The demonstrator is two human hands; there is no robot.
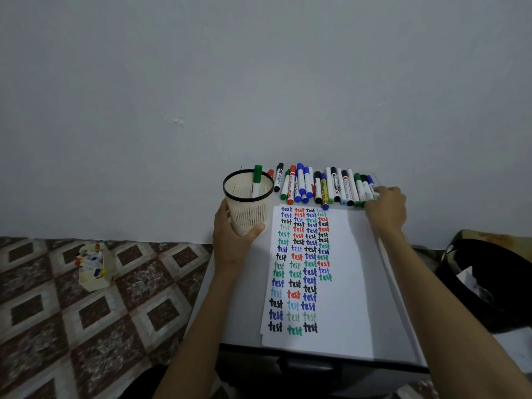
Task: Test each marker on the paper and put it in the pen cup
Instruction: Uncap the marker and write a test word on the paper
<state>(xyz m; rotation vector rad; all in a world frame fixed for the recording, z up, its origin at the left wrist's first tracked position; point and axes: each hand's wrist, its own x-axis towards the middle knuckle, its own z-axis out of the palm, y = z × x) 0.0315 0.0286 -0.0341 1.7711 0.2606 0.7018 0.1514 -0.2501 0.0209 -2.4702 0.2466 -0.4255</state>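
The right hand (pixel 385 210) sits at the rightmost markers (pixel 359 187), which point away from it, grip unclear; the left hand (pixel 231 237) clasps the cup (pixel 247 216).

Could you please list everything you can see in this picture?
pen cup: one, cream with black rim, table's back left
green marker: one, standing in the pen cup
loose markers: roughly twenty, mixed colours, in a row along the wall
paper: one stack, white, columns of coloured "test" words, mid-table
table: one, white
marker box: one, cream, on the patterned floor, left
bin: one, black, right of the table
left hand: grips the pen cup
right hand: touches the row's right end
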